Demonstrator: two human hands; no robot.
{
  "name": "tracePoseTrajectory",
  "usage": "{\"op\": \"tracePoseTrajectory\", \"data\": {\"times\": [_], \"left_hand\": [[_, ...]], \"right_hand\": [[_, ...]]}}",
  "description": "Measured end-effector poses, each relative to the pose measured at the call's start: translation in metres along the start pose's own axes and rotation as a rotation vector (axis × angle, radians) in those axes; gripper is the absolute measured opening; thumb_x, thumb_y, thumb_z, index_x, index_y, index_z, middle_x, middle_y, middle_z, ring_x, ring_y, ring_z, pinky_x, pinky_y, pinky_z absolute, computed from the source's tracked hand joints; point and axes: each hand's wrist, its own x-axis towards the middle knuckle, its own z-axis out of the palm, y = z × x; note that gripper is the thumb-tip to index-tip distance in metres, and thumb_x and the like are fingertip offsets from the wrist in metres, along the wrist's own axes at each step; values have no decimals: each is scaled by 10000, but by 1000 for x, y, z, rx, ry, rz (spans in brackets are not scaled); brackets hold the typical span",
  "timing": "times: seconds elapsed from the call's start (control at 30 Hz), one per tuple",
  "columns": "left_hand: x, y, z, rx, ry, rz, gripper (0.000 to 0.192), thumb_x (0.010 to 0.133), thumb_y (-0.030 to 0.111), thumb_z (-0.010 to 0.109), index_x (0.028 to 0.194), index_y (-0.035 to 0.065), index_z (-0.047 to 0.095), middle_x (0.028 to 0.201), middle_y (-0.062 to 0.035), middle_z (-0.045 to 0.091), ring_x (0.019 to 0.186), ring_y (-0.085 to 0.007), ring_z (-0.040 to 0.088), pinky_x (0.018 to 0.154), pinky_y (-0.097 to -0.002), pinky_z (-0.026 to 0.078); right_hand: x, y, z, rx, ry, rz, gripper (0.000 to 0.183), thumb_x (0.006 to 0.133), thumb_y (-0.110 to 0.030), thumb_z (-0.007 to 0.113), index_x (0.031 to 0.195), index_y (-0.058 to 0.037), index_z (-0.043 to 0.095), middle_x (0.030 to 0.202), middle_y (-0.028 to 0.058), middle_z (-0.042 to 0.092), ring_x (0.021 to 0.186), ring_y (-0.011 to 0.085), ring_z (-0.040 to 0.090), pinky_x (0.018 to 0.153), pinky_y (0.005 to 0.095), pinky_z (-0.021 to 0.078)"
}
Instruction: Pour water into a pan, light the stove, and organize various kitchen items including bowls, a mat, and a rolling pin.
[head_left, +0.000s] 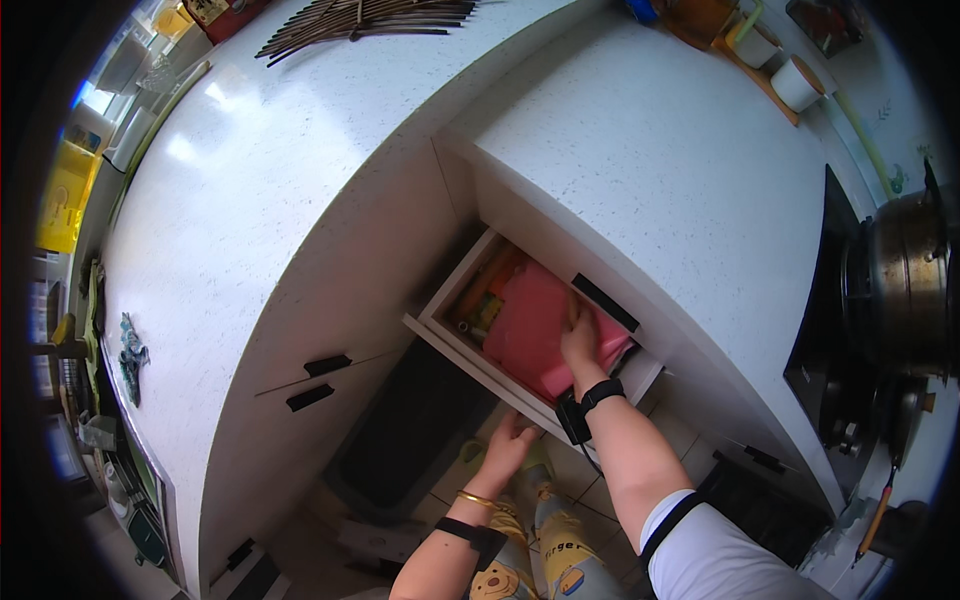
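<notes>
A white drawer (487, 379) is pulled out below the countertop at the inner corner. Inside it lies a folded pink plastic sheet or bag (525, 315), which covers most of the contents. My right hand (580, 341) reaches in over the drawer front and rests on the pink plastic, its fingers towards the cabinet. Whether those fingers grip the plastic is hard to see. At the outer face of the drawer front, my left hand (511, 444) has its fingertips near or against the lower edge; what they hold, if anything, is hidden.
Speckled white countertop (600, 142) overhangs the drawer. A black handle (605, 302) juts out beside the drawer opening. Below stands a dark bin (412, 427). At right, a metal pot (904, 289) sits on a black hob (814, 322). Bamboo sticks (367, 19) lie at the far edge.
</notes>
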Motion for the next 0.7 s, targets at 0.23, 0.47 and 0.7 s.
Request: {"op": "tracePoseTrajectory", "data": {"times": [0.23,0.47,0.7], "left_hand": [[14,5,7,-32,27,50,519,796,150,557,1259,-37,416,1064,-164,606,966,-236,585,836,-307,448],[50,28,33,-94,-62,69,520,762,130,565,1234,-42,429,1061,-145,604,1000,-227,565,855,-305,435],[42,59,18,-48,-274,176,651,857,108,519,1429,53,215,1427,-119,337,1266,-235,374,1038,-330,316]], "right_hand": [[-68,-39,-63,-238,12,-277,418,750,-4,600,1154,-27,496,1148,181,464,1102,395,434,935,426,375],[-119,5,-144,-251,-3,-267,152,755,45,555,890,-26,550,914,109,493,867,272,512,762,354,438],[-151,-25,-137,-84,-159,-209,92,825,11,538,896,-41,563,826,90,512,649,193,524,588,284,450]]}}
